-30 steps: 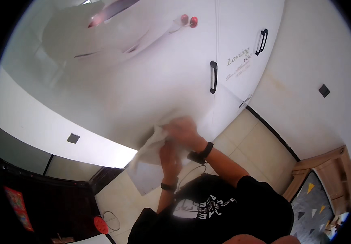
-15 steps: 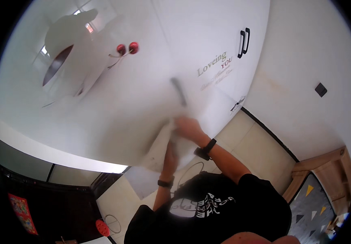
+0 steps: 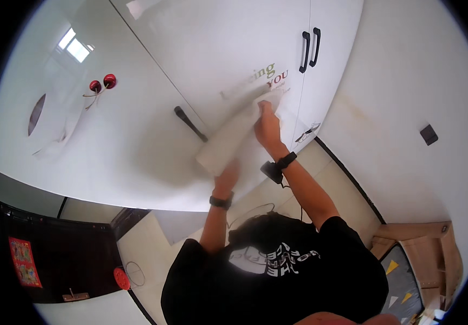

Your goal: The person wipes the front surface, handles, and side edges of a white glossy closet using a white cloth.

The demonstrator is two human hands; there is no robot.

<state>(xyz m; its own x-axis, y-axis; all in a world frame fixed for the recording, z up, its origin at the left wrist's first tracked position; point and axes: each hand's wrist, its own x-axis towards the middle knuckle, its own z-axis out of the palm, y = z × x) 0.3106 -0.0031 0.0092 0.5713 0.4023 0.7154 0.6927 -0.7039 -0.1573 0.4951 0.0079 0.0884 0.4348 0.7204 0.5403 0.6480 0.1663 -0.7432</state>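
An off-white cloth (image 3: 233, 138) is stretched at a slant in front of the white glossy cabinet doors, its upper end near the printed lettering. My right hand (image 3: 268, 125) is closed on the upper right edge of the cloth. At its lower end is my left hand (image 3: 227, 177), slightly blurred, gripping it with the fingers mostly hidden behind the cloth. I cannot tell whether the cloth touches the door. A black door handle (image 3: 190, 123) stands just left of the cloth. Black bands circle both wrists, with a small dark device at the right one.
Two more black handles (image 3: 310, 50) are at the upper right of the cabinet. Red cherries (image 3: 102, 84) decorate the left door. A white wall (image 3: 396, 103) with a dark square plate (image 3: 429, 134) rises at right. A wooden piece of furniture (image 3: 434, 244) stands lower right, a red stool (image 3: 121, 278) lower left.
My hands have moved apart, the right one up and to the right, spreading the cloth that was bunched between them. The view has shifted, so the cherries and door handle appear further left.
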